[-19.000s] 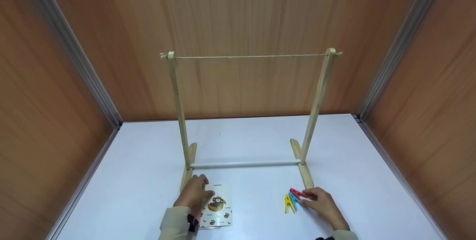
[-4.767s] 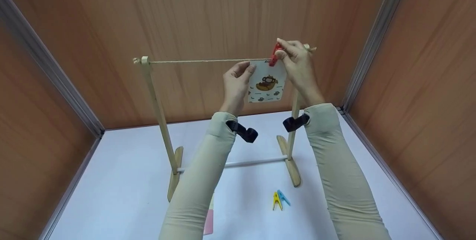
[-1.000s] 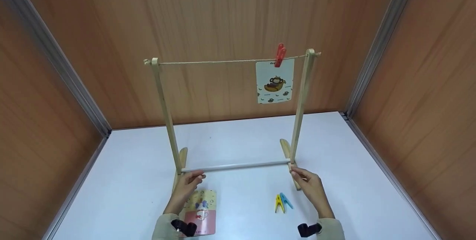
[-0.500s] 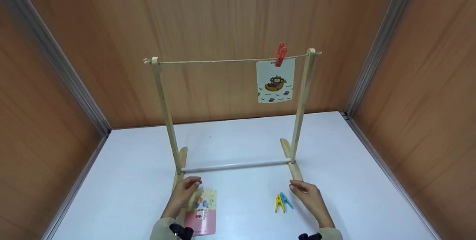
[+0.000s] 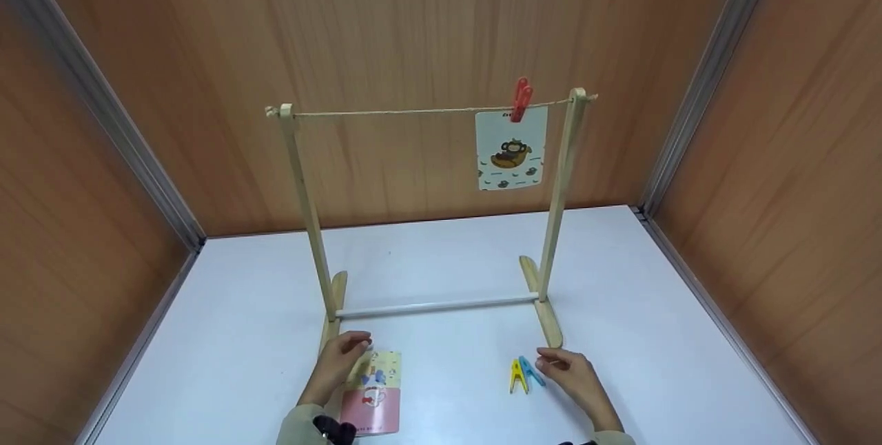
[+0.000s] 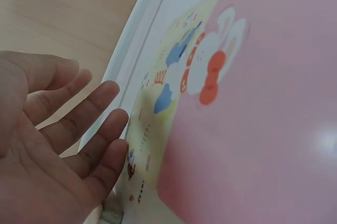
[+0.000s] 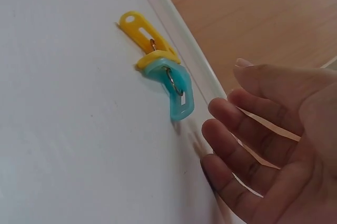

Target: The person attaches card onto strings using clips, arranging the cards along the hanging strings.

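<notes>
Your left hand [image 5: 334,366] holds nothing. Its fingers are loosely bent, with the thumb apart from them, at the upper left part of the pink-and-yellow card [image 5: 372,410]. You have its fingertips close along the card's edge in the left wrist view; whether they touch it cannot be told. The card lies flat on the white table [image 5: 441,376], its yellow end away from you and its pink end toward you, with a white rabbit and a red bow printed on it.

Your right hand [image 5: 577,379] is likewise without a load, its fingers slack and slightly bent. It is just beside the blue clothespin [image 5: 530,370], with a visible gap between the two in the right wrist view. The yellow clothespin [image 5: 518,377] lies to the left of the blue one, their ends meeting or overlapping.

Beyond your hands, a wooden rack [image 5: 561,197] stands upright, its two posts joined low down by a white crossbar [image 5: 437,307] and at the top by a string [image 5: 400,112]. Near the right post, a red clothespin [image 5: 521,99] is on the string at the top edge of a monkey card [image 5: 511,162], which hangs well above the table.
</notes>
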Demonstrator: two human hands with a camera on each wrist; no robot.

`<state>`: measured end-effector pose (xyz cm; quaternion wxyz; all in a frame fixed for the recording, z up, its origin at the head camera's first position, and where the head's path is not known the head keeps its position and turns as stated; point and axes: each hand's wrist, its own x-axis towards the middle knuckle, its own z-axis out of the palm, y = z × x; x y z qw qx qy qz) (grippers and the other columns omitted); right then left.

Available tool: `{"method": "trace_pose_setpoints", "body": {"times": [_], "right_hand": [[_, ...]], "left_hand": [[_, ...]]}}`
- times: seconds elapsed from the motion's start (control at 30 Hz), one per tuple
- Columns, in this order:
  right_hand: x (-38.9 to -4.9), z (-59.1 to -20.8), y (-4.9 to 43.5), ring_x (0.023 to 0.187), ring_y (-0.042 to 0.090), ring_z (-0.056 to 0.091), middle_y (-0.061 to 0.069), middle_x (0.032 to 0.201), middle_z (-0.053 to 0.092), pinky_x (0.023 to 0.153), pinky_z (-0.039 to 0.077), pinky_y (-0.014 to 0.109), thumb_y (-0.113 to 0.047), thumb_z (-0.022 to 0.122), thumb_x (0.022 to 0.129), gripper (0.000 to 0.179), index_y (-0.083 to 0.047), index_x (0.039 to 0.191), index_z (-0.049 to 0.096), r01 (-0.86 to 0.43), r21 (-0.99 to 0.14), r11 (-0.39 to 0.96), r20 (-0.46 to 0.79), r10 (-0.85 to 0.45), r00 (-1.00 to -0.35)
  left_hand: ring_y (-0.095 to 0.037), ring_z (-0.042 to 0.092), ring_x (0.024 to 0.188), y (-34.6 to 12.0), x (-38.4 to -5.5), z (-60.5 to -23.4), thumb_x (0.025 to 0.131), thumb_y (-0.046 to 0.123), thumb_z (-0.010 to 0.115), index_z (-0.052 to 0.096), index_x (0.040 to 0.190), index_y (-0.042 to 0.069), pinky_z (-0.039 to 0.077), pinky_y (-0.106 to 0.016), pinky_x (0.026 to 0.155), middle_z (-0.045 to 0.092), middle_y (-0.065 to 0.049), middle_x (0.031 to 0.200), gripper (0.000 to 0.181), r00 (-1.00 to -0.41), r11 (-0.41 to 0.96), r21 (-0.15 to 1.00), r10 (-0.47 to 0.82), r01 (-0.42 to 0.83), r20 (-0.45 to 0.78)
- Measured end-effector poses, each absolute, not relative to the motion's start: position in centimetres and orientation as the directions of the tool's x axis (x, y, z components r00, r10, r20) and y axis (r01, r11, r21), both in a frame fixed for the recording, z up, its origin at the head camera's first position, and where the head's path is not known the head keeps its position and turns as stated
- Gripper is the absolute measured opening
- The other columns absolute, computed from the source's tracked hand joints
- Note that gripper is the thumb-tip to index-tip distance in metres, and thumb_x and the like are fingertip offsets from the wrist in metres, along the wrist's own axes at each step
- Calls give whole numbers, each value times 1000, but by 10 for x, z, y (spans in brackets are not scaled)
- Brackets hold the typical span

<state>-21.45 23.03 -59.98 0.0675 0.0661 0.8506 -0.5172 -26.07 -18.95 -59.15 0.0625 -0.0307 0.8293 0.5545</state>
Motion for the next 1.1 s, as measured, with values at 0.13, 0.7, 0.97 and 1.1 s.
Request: {"method": "trace_pose_setpoints", "body": {"times": [0.13, 0.7, 0.97, 1.1], "right_hand": [[-211, -602, 230, 90, 13, 59, 5, 101, 68, 80, 49, 28, -27, 69, 89, 41, 1, 119, 64, 171, -880, 442, -184, 14, -983], [-208, -609, 224, 85, 13, 57, 6, 97, 68, 73, 47, 25, -22, 76, 81, 42, 3, 114, 67, 73, -855, 513, -102, -29, -994], [-205, -611, 221, 89, 15, 58, 6, 100, 66, 78, 48, 29, -19, 79, 78, 41, 0, 112, 68, 52, -833, 551, -82, -30, -996], [-203, -612, 221, 93, 16, 59, 6, 102, 66, 82, 48, 31, -23, 81, 76, 46, -1, 114, 68, 48, -836, 547, -83, -40, -996]], "left_hand": [[-34, 57, 117, -190, -261, -594, 97, 13, 54, 60, 121, 0, 43, -49, 101, 63, -18, 121, 28, -990, 388, 913, 14, -126, -143], [-34, 57, 115, -190, -259, -598, 96, 14, 55, 61, 120, -1, 43, -49, 101, 63, -18, 121, 29, -992, 391, 914, 16, -106, -122], [-31, 59, 112, -191, -259, -600, 96, 13, 55, 61, 119, -2, 45, -46, 99, 64, -18, 118, 28, -995, 391, 917, 25, -84, -101], [-31, 59, 112, -192, -258, -601, 96, 11, 54, 61, 119, -3, 45, -45, 99, 64, -19, 118, 28, -994, 377, 922, 28, -84, -102]]}}
